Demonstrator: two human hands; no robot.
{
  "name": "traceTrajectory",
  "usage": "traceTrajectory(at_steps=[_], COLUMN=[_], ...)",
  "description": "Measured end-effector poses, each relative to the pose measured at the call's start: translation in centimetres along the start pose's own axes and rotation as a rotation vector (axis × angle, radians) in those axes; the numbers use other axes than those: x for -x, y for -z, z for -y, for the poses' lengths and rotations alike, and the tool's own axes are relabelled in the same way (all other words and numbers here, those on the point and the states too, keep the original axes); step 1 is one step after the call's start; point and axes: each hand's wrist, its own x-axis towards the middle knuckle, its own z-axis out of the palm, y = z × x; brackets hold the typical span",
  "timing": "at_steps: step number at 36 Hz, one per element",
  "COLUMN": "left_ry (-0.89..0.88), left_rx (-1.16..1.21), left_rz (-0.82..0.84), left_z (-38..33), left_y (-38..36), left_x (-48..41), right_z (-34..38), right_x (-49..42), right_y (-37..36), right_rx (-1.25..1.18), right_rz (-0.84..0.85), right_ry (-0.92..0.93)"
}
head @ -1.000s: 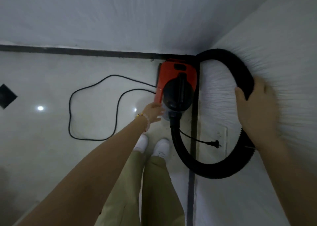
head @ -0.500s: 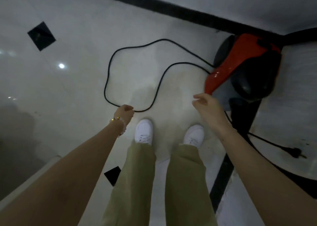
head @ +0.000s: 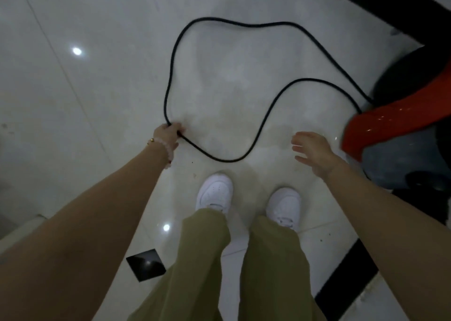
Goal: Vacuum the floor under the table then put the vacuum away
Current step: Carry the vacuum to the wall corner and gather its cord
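Vacuum (head: 390,120) sat at right edge of frame. Cord (head: 170,76) lay looped on floor, centre. Left hand (head: 168,134) grip pinched cord at loop's lower left; right hand (head: 314,154) grip spread, empty. Judged: vacuuming done, cord stowing left.

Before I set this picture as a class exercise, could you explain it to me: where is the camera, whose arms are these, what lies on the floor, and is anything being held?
The camera is worn on a person's head and looks down, so the two arms reaching in from the bottom are that person's own, with their white shoes between them. No machine does the work, only bare hands. On the pale tiled floor lies a black cord in a loose loop; it runs to a red and black vacuum cleaner at the right edge. The left hand, with a bracelet at the wrist, grips the cord at the loop's near left corner. The right hand is spread open beside the vacuum cleaner and holds nothing.
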Motion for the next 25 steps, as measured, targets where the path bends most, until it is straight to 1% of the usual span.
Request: traceTrajectory(at_steps=[3,5,8,10,12,14,16,19,21,25], left_ry=[-0.091,-0.106,-0.049,0.026,0.077,0.103,0.107,0.092,0.093,0.052], left_rx=[0.124,0.213,0.372,0.497,0.566,0.556,0.512,0.474,0.469,0.471], left_rz=[0.027,0.052,0.130,0.241,0.331,0.367,0.368,0.348,0.336,0.354], left_z=[-0.9,-1.5,-2.4,-3.0,-3.6,-4.1,-4.3,-4.5,-4.9,-6.2], left_y=[-1.8,-2.1,-1.0,0.6,2.4,4.0,5.3,7.2,8.5,10.6], left_x=[3.2,6.0,11.3,15.4,19.6,23.4,26.3,29.1,30.4,32.0], right_z=[1.2,2.0,3.0,3.5,3.9,4.3,4.5,4.3,3.9,2.6], right_x=[1.5,2.9,5.6,7.7,9.9,12.0,14.0,16.5,17.6,21.0], right_y=[0.7,1.2,1.7,1.7,1.3,0.8,0.6,0.6,0.7,1.4], right_rx=[-0.061,-0.086,-0.137,-0.193,-0.291,-0.512,-0.751,-0.958,-1.046,-1.063], right_rz=[0.054,0.115,0.207,0.244,0.263,0.267,0.289,0.292,0.237,0.144], right_ry=[-0.053,-0.089,-0.147,-0.193,-0.231,-0.263,-0.291,-0.315,-0.318,-0.362])
